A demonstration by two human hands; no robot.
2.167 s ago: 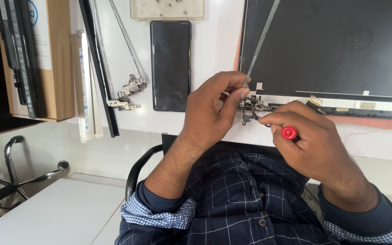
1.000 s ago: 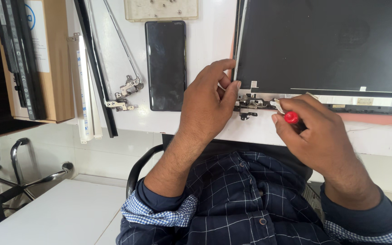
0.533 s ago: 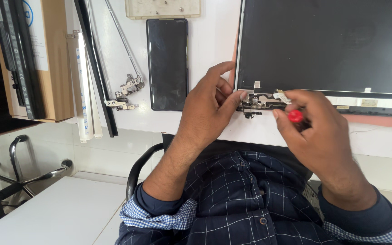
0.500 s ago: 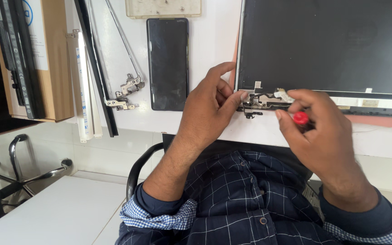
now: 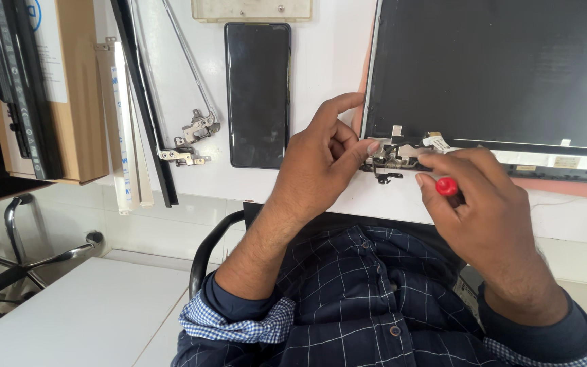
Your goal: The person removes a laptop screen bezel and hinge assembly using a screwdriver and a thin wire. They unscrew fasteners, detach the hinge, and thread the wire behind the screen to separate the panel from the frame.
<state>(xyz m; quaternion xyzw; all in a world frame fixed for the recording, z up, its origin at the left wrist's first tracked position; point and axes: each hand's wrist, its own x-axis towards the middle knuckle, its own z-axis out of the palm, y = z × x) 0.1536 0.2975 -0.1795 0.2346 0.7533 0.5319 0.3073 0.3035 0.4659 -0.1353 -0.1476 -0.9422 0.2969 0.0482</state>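
A dark laptop screen panel [image 5: 497, 68] lies on the white table, with a metal hinge [image 5: 394, 158] at its near left corner. My left hand [image 5: 321, 163] rests beside the hinge, its fingertip pressing on the bracket. My right hand [image 5: 477, 204] grips a small screwdriver with a red cap [image 5: 447, 187], the tip hidden at the hinge.
A black phone [image 5: 257, 95] lies left of the panel. Two loose hinge arms [image 5: 188, 136] and long black and white bezel strips [image 5: 134, 109] lie further left, beside a cardboard box [image 5: 69, 88] with a black battery bar. An office chair base [image 5: 28, 238] stands below left.
My hands and the view have shifted slightly. My left fingers keep to the hinge, and my right hand with the red-capped screwdriver has closed in on it.
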